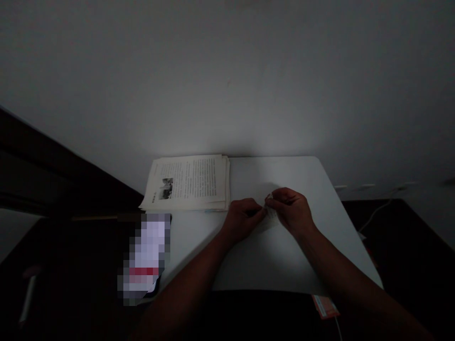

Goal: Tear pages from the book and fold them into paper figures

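Both hands meet over the middle of a white table (313,189). My left hand (243,218) is curled, its fingertips pinching a small pale piece of paper (270,215). My right hand (292,209) is closed on the same paper from the right, thumb and fingers pressed on its upper edge. The paper lies just above the table top and is partly hidden by the fingers.
A stack of printed pages (188,182) lies at the table's back left. A phone with a blurred screen (145,255) sits at the left edge. A red-edged card (325,307) pokes out under the front right corner. A white cable (377,213) runs along the right.
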Tool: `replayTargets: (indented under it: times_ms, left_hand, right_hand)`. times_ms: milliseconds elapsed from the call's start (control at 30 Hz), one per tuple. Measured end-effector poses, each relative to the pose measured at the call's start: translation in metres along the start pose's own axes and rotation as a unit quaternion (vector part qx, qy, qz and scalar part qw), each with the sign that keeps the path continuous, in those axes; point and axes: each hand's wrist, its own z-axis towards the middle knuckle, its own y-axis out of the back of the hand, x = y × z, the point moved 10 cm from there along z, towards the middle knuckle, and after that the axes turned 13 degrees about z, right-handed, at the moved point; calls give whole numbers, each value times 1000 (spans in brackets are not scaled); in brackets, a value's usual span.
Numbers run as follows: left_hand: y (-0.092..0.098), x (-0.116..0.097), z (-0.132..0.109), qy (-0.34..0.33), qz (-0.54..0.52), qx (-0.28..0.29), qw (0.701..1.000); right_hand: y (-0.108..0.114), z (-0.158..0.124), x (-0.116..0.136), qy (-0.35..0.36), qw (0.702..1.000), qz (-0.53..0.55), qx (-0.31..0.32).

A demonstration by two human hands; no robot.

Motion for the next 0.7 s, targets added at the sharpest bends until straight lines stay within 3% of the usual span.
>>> replayTargets:
  times_ms: [200, 400, 700]
  left_hand:
    - [4, -9, -3, -47, 38, -39, 997]
    - [5, -20, -8, -94, 74, -77, 990]
    - [6, -23, -9, -106, 44, -62, 991]
  right_hand:
    - [7, -2, 1, 0, 999, -37, -33]
    - [2, -5, 10, 9, 998, -62, -17]
    - [-9, -7, 10, 9, 1000, 6, 24]
